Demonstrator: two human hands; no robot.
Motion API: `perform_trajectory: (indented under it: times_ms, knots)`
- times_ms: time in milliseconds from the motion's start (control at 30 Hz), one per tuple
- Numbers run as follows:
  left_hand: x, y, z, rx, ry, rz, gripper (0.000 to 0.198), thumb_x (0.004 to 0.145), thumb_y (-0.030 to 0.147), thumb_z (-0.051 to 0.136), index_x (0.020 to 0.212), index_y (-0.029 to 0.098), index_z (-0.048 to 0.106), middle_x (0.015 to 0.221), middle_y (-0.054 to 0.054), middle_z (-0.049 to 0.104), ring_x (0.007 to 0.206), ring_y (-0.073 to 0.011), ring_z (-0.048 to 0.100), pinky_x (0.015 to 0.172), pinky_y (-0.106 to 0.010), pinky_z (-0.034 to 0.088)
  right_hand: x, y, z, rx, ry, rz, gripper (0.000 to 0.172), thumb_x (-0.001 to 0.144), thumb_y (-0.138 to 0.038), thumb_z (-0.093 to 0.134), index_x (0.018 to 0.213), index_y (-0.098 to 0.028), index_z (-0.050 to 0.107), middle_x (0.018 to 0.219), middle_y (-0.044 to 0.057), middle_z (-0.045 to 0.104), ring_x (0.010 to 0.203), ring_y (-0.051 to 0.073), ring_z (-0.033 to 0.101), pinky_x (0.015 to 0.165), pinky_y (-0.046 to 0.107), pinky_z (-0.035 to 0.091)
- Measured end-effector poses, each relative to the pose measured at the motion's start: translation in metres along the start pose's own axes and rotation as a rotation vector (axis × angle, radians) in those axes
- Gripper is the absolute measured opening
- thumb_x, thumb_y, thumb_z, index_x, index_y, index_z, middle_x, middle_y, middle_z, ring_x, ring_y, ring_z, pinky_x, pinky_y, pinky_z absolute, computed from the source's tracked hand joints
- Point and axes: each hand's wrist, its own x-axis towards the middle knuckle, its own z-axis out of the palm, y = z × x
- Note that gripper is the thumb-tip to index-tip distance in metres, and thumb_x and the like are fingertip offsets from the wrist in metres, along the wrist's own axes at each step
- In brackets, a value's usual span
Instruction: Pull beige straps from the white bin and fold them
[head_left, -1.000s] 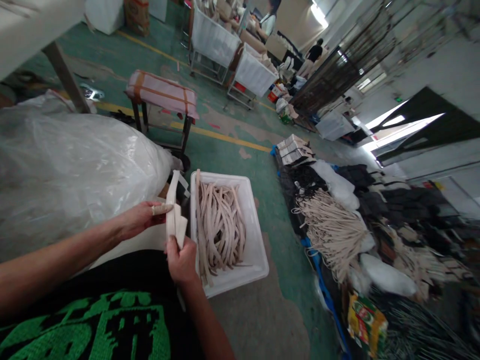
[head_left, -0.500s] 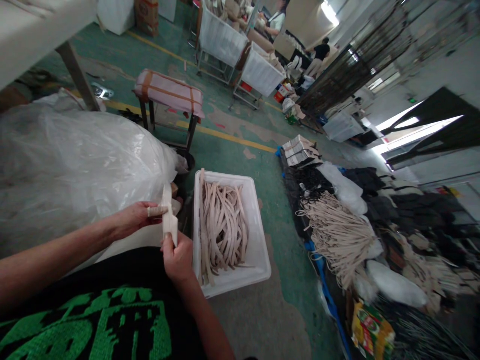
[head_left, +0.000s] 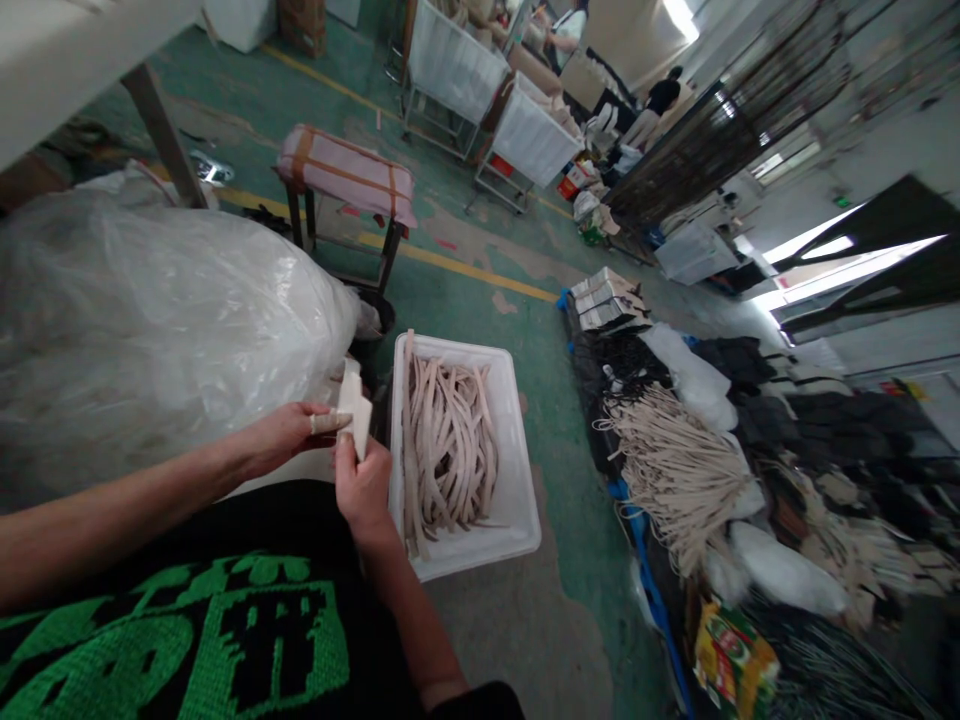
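Both my hands pinch a short off-white strip of fabric [head_left: 358, 408] in front of my body. My left hand [head_left: 304, 430], with a bandage-like wrap on one finger, grips the strip from the left. From below and the right, my right hand [head_left: 363, 482] holds it, thumb on top, close to the left hand. The strip looks folded or doubled over between them. Just right of my hands, a white plastic bin [head_left: 519, 470] holds a heap of long beige straps [head_left: 454, 440]. My fingertips behind the strip are hidden.
A large clear plastic bag [head_left: 187, 310] bulges at the left. Ahead stands a padded pink stool [head_left: 349, 170]. On the right, a pallet [head_left: 637, 540] carries bundled beige cords [head_left: 675, 460] and dark goods. White carts [head_left: 536, 135] and people [head_left: 566, 40] are at the back.
My hands have moved slightly right and closer together on the strip, which is now tilted and more folded. The view has shifted a little.
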Motion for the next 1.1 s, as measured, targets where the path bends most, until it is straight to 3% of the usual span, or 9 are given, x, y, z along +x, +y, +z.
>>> perform_trajectory:
  times_ms: [67,233,300,467,633,700,867,967,1100]
  knots:
    - [0.000,0.001,0.001,0.007,-0.018,0.020,0.029,0.060,0.033,0.099,0.067,0.014,0.078,0.070,-0.009,0.077,0.071,-0.0245,0.072,0.079,-0.036,0.062,0.003,0.000,-0.001,0.013,-0.004,0.014,0.043,0.101,-0.049,0.052,0.076,-0.020,0.072,0.068,0.006,0.071,0.064,0.019,0.065,0.060,0.026,0.048]
    - [0.008,0.023,-0.013,-0.083,0.146,0.086,0.013,0.077,0.022,0.087,0.072,0.013,0.080,0.080,-0.007,0.081,0.079,-0.0194,0.072,0.082,-0.027,0.059,-0.013,0.006,-0.008,-0.028,-0.123,-0.023,0.040,0.099,-0.044,0.054,0.072,-0.019,0.071,0.065,0.005,0.071,0.062,0.019,0.065,0.061,0.027,0.048]
    - [0.007,0.021,-0.012,-0.064,0.142,0.059,0.013,0.074,0.022,0.089,0.072,0.012,0.080,0.081,-0.008,0.081,0.077,-0.0192,0.072,0.079,-0.026,0.060,-0.013,0.004,-0.008,-0.049,-0.117,-0.023,0.041,0.100,-0.042,0.052,0.072,-0.020,0.072,0.065,0.005,0.071,0.062,0.019,0.065,0.062,0.028,0.048]
    - [0.001,0.001,0.002,0.008,-0.007,0.011,0.031,0.058,0.035,0.100,0.067,0.015,0.079,0.074,-0.010,0.079,0.072,-0.0237,0.072,0.077,-0.034,0.063,0.012,-0.008,-0.004,-0.003,0.000,0.008,0.044,0.102,-0.045,0.050,0.073,-0.020,0.072,0.068,0.007,0.073,0.063,0.020,0.067,0.063,0.028,0.050]
    - [0.008,0.013,-0.013,-0.037,0.125,0.092,0.020,0.068,0.025,0.095,0.071,0.013,0.079,0.078,-0.008,0.081,0.076,-0.0203,0.073,0.078,-0.027,0.060,0.005,-0.009,-0.008,0.068,-0.167,-0.001,0.044,0.099,-0.047,0.055,0.076,-0.016,0.077,0.066,0.007,0.073,0.061,0.020,0.068,0.055,0.027,0.048]
    - [0.008,0.017,-0.017,-0.034,0.120,0.087,0.017,0.072,0.024,0.092,0.072,0.012,0.080,0.080,-0.007,0.081,0.079,-0.0202,0.073,0.080,-0.026,0.059,-0.002,-0.008,-0.008,0.071,-0.195,-0.008,0.045,0.099,-0.047,0.053,0.077,-0.016,0.078,0.066,0.007,0.074,0.060,0.019,0.068,0.054,0.027,0.047]
    - [-0.006,0.007,-0.003,0.057,0.007,0.022,0.029,0.060,0.035,0.099,0.070,0.015,0.080,0.076,-0.009,0.080,0.073,-0.0235,0.072,0.078,-0.032,0.061,0.010,-0.007,-0.003,0.072,-0.053,0.023,0.047,0.101,-0.051,0.053,0.077,-0.017,0.076,0.071,0.007,0.075,0.066,0.020,0.069,0.061,0.027,0.051]
    - [-0.013,0.009,0.000,0.058,-0.003,0.040,0.031,0.055,0.039,0.099,0.069,0.018,0.081,0.079,-0.010,0.081,0.078,-0.0276,0.075,0.080,-0.035,0.062,0.026,-0.003,-0.006,0.129,0.038,0.082,0.047,0.102,-0.050,0.051,0.079,-0.018,0.074,0.065,0.005,0.070,0.062,0.019,0.066,0.061,0.028,0.052]
    - [-0.018,0.015,-0.007,0.085,-0.031,0.014,0.030,0.049,0.038,0.099,0.066,0.020,0.081,0.081,-0.011,0.082,0.084,-0.0307,0.076,0.083,-0.035,0.063,0.041,0.002,-0.012,0.146,0.048,0.049,0.031,0.096,-0.040,0.060,0.107,-0.017,0.079,0.075,0.003,0.074,0.065,0.019,0.068,0.068,0.029,0.056]
